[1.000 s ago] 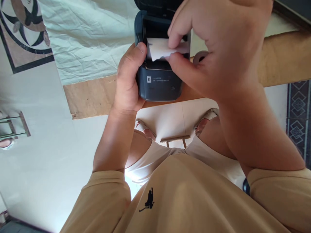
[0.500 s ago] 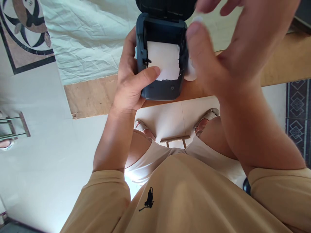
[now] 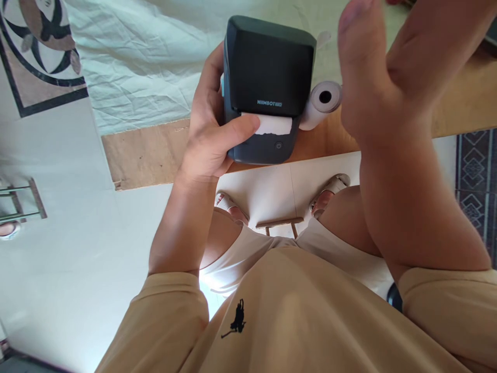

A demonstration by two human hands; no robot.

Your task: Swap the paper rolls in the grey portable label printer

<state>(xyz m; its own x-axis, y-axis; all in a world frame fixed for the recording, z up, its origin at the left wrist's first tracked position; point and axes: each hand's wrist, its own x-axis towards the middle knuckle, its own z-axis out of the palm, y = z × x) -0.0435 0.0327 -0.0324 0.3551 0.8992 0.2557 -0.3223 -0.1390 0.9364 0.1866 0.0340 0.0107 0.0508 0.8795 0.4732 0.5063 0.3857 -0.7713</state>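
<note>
My left hand (image 3: 205, 129) is wrapped around a dark portable label printer (image 3: 269, 67) from its left side. The printer's lid is closed. A strip of white paper (image 3: 274, 124) with a torn edge sticks out of the slot below the lid, and my left thumb presses on it. To the right of the printer a white paper roll (image 3: 312, 111) with a dark core hole lies at the table's edge. My right hand (image 3: 388, 77) is raised just right of that roll, thumb spread away and holding nothing I can see; its fingertips are cut off by the top edge.
A pale green cloth (image 3: 135, 67) covers the table, whose bare wooden edge (image 3: 151, 150) runs along the front. Below it are my legs and a small wooden stool bar (image 3: 279, 223). Another stool (image 3: 25, 199) and part of a foot show at far left.
The printer's lid has swung from open to closed over the paper compartment. My right hand has moved up and right, away from the printer, uncovering the paper roll.
</note>
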